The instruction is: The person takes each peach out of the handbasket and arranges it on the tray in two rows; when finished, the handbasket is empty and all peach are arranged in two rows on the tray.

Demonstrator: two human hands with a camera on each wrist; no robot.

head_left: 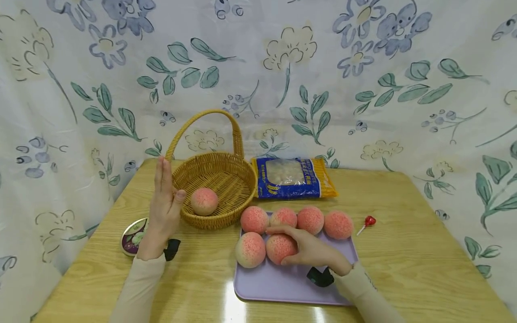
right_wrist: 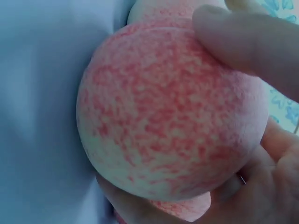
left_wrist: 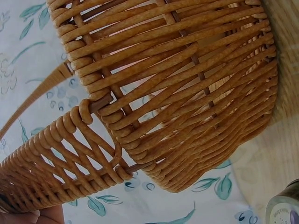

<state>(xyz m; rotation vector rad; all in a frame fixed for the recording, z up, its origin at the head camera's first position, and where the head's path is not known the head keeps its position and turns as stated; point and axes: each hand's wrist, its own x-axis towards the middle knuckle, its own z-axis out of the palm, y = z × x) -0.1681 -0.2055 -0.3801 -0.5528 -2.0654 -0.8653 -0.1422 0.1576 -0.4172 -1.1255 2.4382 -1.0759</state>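
My right hand (head_left: 313, 247) holds a pink, speckled peach (head_left: 281, 249) at the front row of the lilac tray (head_left: 291, 285), thumb on the near side and fingers over the far side. In the right wrist view, this peach (right_wrist: 173, 114) fills the middle, with fingertips around it and other peaches partly hidden behind. My left hand (head_left: 163, 215) is at the left side of the wicker basket (head_left: 214, 222), its straight fingers upright beside the handle. One peach (head_left: 204, 201) lies inside the basket. The left wrist view shows the woven wall (left_wrist: 187, 93) and the handle (left_wrist: 60, 158) close up.
Several more peaches (head_left: 338, 224) sit on the tray. A blue and yellow packet (head_left: 288, 179) lies behind it, and a red lollipop (head_left: 369, 221) lies to its right. A round, flower-patterned tin (head_left: 131, 235) stands beside my left wrist. Floral cloth hangs behind the wooden table.
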